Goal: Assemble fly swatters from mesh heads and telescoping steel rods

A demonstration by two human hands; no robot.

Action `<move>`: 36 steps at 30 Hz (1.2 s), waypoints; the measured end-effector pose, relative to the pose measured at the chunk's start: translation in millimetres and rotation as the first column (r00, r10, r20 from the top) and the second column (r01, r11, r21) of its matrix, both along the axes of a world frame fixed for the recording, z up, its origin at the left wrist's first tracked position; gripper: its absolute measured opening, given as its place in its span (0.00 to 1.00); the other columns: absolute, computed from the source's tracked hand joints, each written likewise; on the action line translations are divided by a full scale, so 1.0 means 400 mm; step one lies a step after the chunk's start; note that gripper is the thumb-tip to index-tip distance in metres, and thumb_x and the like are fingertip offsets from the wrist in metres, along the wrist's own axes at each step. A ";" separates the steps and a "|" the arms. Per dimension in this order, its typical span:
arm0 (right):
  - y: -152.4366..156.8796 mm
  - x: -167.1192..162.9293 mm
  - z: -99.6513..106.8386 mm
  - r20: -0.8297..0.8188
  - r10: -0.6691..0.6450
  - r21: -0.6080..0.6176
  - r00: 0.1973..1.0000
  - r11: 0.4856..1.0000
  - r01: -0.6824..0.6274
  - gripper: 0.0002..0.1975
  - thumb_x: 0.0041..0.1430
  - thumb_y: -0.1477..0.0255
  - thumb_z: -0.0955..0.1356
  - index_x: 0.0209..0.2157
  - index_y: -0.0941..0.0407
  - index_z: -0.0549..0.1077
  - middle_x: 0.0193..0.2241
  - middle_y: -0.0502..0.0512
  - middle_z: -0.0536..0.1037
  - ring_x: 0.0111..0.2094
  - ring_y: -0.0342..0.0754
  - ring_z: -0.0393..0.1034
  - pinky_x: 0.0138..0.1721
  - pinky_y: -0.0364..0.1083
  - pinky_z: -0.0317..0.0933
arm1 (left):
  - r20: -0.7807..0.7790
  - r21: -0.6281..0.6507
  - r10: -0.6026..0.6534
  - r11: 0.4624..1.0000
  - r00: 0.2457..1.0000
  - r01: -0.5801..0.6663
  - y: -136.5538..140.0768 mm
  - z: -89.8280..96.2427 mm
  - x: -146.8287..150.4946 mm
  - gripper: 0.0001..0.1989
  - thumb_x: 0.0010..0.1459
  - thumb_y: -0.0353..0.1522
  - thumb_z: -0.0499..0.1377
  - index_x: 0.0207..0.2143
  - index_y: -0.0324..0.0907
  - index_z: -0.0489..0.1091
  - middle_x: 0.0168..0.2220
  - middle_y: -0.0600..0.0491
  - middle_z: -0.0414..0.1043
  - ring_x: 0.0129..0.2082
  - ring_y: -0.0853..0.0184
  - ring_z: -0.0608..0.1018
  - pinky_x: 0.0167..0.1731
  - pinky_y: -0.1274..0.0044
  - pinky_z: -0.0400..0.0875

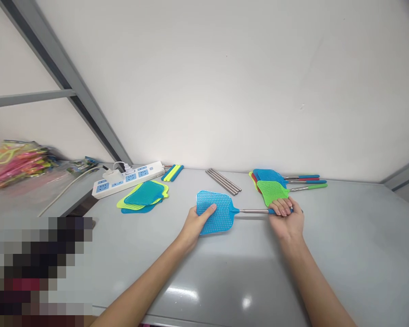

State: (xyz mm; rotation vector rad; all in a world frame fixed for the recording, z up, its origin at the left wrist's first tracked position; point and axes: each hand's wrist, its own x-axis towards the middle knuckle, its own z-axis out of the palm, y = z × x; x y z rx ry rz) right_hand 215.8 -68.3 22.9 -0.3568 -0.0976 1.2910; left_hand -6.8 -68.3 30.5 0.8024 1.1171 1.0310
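Observation:
A blue fly swatter (223, 212) is held level above the grey table between my two hands. My left hand (194, 225) grips the perforated head at its left edge, thumb on top. Around the blue handle at the other end, my right hand (286, 218) is closed, with the palm turned up. A bare metal rod joins head and handle. Just behind my right hand lies a green fly swatter (272, 191), and beyond it a pile with a blue fly swatter (268, 175) on top, their handles pointing right.
Loose swatter heads (145, 195) in blue and yellow lie at left, near a white power strip (129, 180). Yellow and blue handle sleeves (172, 172) and several metal rods (223, 181) rest by the wall. Bagged colourful items (18, 165) sit far left, and a pixelated area covers the lower left.

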 end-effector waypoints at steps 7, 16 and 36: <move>0.002 0.005 -0.010 -0.059 0.024 0.018 0.998 1.000 -0.023 0.12 0.48 0.78 0.61 0.18 0.56 0.51 0.11 0.40 0.49 0.12 0.35 0.48 0.13 0.36 0.48 | 0.010 0.025 0.003 1.000 1.000 -0.003 0.002 -0.007 -0.001 0.19 0.40 0.39 0.63 0.34 0.35 0.70 0.36 0.45 0.74 0.36 0.59 0.75 0.38 0.70 0.69; 0.003 0.009 0.003 -0.054 0.050 -0.007 0.997 0.999 -0.051 0.13 0.48 0.77 0.62 0.18 0.56 0.51 0.12 0.40 0.49 0.12 0.35 0.49 0.14 0.36 0.50 | 0.007 0.035 0.021 0.999 1.000 -0.022 0.002 -0.014 -0.001 0.19 0.41 0.39 0.62 0.34 0.35 0.70 0.38 0.44 0.73 0.36 0.59 0.75 0.36 0.72 0.69; -0.005 -0.056 0.019 0.518 0.390 -0.357 0.761 0.907 -0.222 0.10 0.45 0.65 0.68 0.23 0.57 0.65 0.19 0.46 0.63 0.18 0.39 0.59 0.18 0.39 0.57 | -0.025 0.138 0.087 0.987 0.996 -0.083 0.019 -0.020 -0.012 0.19 0.43 0.40 0.61 0.35 0.35 0.69 0.35 0.46 0.74 0.35 0.60 0.75 0.37 0.70 0.68</move>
